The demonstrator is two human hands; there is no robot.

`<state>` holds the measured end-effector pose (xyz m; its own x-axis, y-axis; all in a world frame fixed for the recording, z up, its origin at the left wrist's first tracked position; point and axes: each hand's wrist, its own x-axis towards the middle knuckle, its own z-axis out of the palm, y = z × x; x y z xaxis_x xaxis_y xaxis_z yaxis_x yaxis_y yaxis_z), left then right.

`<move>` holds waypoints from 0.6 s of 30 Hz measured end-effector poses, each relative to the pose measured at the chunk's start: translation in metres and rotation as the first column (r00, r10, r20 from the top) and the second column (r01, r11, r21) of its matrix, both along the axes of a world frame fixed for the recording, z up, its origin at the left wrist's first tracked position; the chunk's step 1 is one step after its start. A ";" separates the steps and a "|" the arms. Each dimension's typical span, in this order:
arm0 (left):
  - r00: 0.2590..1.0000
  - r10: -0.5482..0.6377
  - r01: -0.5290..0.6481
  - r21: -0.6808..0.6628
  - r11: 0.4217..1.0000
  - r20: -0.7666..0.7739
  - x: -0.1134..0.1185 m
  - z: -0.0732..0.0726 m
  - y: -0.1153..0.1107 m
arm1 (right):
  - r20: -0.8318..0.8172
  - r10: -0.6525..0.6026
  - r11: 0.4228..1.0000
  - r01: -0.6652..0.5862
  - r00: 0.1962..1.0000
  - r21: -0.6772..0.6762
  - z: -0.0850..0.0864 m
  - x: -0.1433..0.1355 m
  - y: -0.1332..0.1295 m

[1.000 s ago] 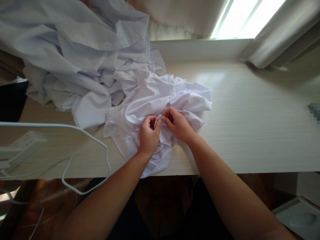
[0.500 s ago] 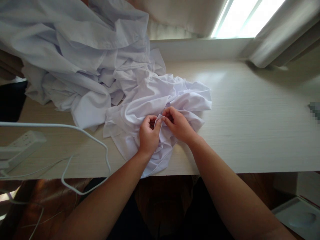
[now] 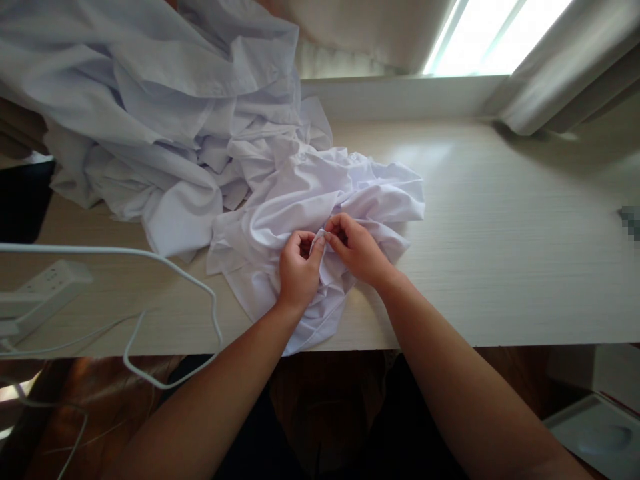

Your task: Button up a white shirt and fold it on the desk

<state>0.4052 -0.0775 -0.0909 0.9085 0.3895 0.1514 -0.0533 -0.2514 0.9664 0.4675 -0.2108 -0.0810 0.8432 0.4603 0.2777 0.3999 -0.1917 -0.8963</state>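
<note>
At far left, well apart from the white garment [image 3: 295, 200] that lies crumpled under the person's hands, a flat black object [image 3: 23, 203] shows partly at the frame edge. Nearer, but also left of the garment, is a white power strip [image 3: 57, 280] with sockets on its upper face. A thick white cable [image 3: 100, 251] runs in from the left edge above the strip and loops down beside the garment's lower left, hanging past the worktop edge.

Behind the garment and to its left rises a large, rumpled heap of white cloth [image 3: 150, 87]; the two touch, and where one ends is hard to tell. The garment lies on the pale, wood-grained worktop [image 3: 500, 233], its lower end reaching the near edge.

At the garment's middle, the left hand [image 3: 299, 270] has its thumb and curled fingers clamped on a small raised fold. Just beside it, the right hand [image 3: 363, 252] pinches the same fold between thumb and index finger, the fingertips of both hands almost meeting.

Beyond the garment, to the right, are a bright window [image 3: 493, 40] and a beige curtain [image 3: 555, 73]. Well right of the garment, a small dark object [image 3: 630, 223] is blurred into blocks.
</note>
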 end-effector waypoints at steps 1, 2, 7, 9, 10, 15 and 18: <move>1.000 -0.003 0.003 0.002 1.000 0.002 0.000 0.000 0.000 | -0.001 0.000 1.000 0.000 1.000 0.000 0.000 0.000 0.000; 1.000 -0.005 0.005 0.005 1.000 0.005 0.000 0.000 0.000 | -0.002 -0.001 1.000 0.001 1.000 -0.001 -0.001 0.000 0.000; 1.000 -0.008 0.007 0.030 1.000 0.019 0.000 0.000 0.000 | -0.018 0.006 1.000 -0.005 1.000 0.009 -0.002 0.001 0.000; 1.000 -0.006 0.005 0.043 0.999 0.023 0.000 -0.001 0.000 | -0.017 0.014 1.000 -0.014 1.000 0.020 -0.002 0.002 0.000; 1.000 -0.006 0.005 0.047 0.999 0.024 0.000 -0.001 0.000 | -0.015 0.018 1.000 -0.018 1.000 0.025 -0.002 0.002 -0.001; 1.000 -0.013 0.012 0.045 0.999 0.028 0.000 -0.001 -0.001 | -0.022 0.029 0.999 -0.028 0.999 0.039 -0.002 0.004 -0.002; 0.999 -0.012 0.011 0.047 0.999 0.030 0.000 -0.001 -0.001 | -0.039 0.031 0.999 -0.029 0.999 0.040 -0.002 0.004 -0.002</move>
<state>0.4053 -0.0783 -0.0919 0.9077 0.3708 0.1965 -0.0855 -0.2952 0.9516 0.4711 -0.2125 -0.0834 0.8397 0.4751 0.2631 0.3694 -0.1445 -0.9180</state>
